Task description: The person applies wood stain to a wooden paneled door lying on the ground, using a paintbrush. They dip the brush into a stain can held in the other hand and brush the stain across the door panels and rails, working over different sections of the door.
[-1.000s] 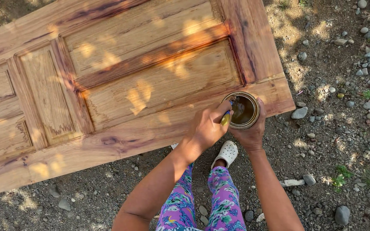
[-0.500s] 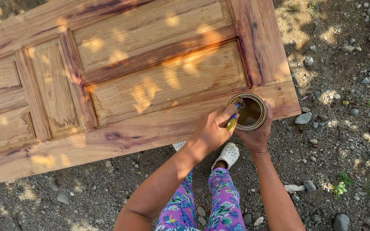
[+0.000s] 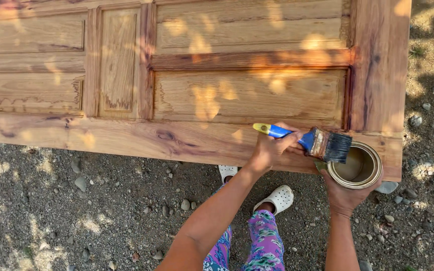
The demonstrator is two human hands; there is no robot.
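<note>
While right hand (image 3: 345, 193) cups tin (image 3: 356, 166) steady on door (image 3: 187, 95), left hand (image 3: 269, 148) grips brush (image 3: 310, 141), bristles over rim to catch drips.

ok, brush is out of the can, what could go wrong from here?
1. The brush, in the left hand, hangs over the wooden door: its dark bristles could drip onto the panel.
2. The open can sits at the door's corner edge, steadied by the right hand; a nudge might tip it onto the gravel.
</note>
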